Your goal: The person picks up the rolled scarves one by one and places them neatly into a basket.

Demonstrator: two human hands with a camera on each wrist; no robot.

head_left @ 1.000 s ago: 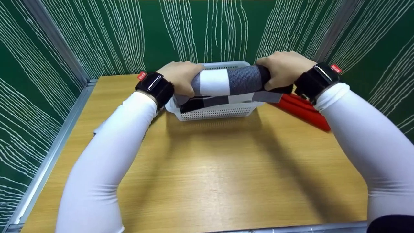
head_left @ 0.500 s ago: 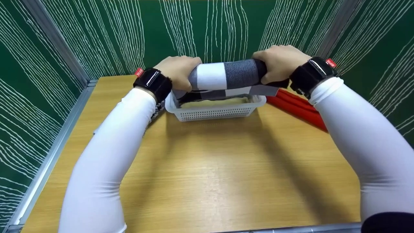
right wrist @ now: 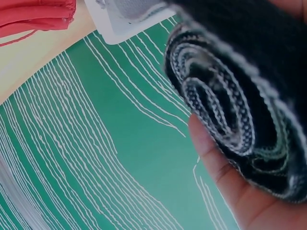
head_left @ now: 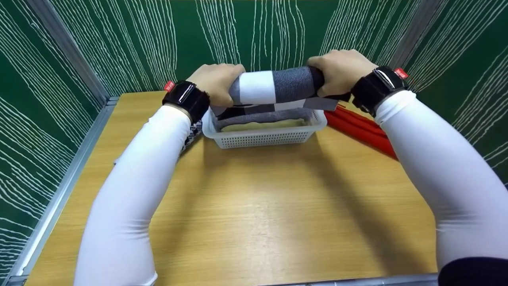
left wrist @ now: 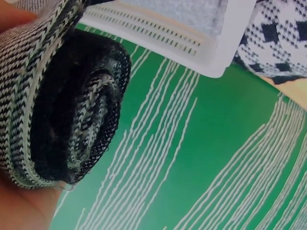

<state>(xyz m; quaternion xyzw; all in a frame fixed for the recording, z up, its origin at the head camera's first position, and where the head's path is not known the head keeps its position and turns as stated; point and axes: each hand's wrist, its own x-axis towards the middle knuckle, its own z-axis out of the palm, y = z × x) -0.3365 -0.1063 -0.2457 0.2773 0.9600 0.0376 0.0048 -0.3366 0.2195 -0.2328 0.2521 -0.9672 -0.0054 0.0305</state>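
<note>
A rolled knit scarf [head_left: 274, 87] in black, white and grey blocks is held level above the white plastic basket [head_left: 264, 140]. My left hand [head_left: 218, 83] grips its left end, and my right hand [head_left: 343, 70] grips its right end. A loose flap of the scarf hangs below the roll. The spiral of layers shows at the roll's ends, both in the left wrist view on the scarf [left wrist: 96, 110] and in the right wrist view. Inside the basket lie a grey cloth [head_left: 270, 117] and a pale yellow cloth [head_left: 262, 125]; the flap partly hides the grey one.
To the right of the basket lies a folded red cloth [head_left: 359, 129], partly behind my right arm. A black-and-white patterned cloth [head_left: 192, 137] lies left of the basket, mostly behind my left arm. Green walls with white lines [head_left: 274, 35] enclose the wooden table [head_left: 258, 210].
Both hands have raised the rolled scarf and moved it slightly back and left. The grey and yellow cloths in the basket have come into sight below it.
</note>
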